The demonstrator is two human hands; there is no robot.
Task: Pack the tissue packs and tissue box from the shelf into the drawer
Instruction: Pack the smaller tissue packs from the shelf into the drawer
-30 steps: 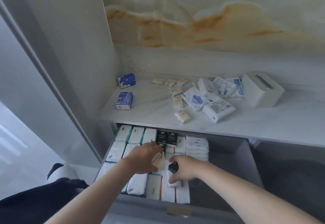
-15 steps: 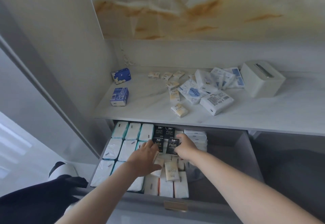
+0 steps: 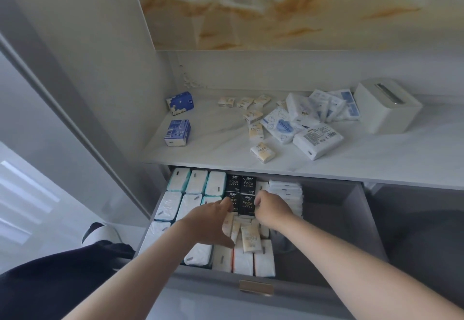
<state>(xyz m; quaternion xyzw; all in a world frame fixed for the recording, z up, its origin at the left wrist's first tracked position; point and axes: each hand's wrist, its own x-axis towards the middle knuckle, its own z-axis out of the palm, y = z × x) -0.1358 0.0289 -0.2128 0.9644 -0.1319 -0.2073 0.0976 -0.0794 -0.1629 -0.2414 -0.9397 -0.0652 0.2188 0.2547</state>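
Hands are working down in the drawer [image 3: 351, 221], and we are squaring up the black packs [image 3: 241, 191] at the back of the middle row. Our left hand [image 3: 209, 221] is curling its fingers against the left edge of the nearer black pair, thumb spread low over the cream packs [image 3: 249, 238] just beneath the palm. Our right hand [image 3: 272, 208] is bunching its fingertips against the right edge of the same pair; whether it is pinching anything we cannot tell, since the knuckles are hiding the tips.

White packs [image 3: 187, 205] are filling the rows to the left of our left hand, and a flat stack [image 3: 286, 192] is sitting just beyond our right. Up on the shelf [image 3: 376, 158], well above both hands, small cream packs [image 3: 262, 152], two blue packs [image 3: 177, 132], a heap of larger soft packs [image 3: 317, 140] and the tissue box [image 3: 384, 104] are still waiting.

We are judging the packs light, squashy and slick in their film, so we are favouring a grip across the short sides, thumb opposite fingers, gently. The box looks rigid and bulkier; we are expecting to take it by two opposite walls, probably with both hands.
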